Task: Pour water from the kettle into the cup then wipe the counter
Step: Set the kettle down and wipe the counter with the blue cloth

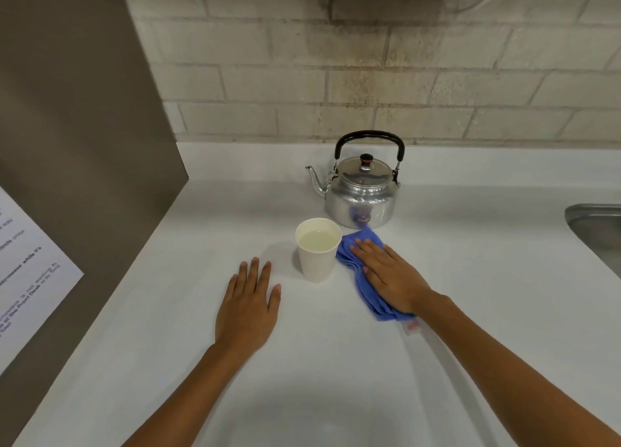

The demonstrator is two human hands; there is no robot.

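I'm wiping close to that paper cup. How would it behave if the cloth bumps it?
The paper cup is tall with a narrow base, so it probably tips easily. It looks nearly full, which likely steadies it but means a nudge could slop water. The right hand presses the blue cloth right beside it.

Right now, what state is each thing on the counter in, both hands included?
Kettle: upright, lid on, set down.
Cup: upright, holding water.
Blue cloth: bunched, pressed flat under the right hand.
Right hand: open, palm down on the cloth.
Left hand: open, flat on the counter.
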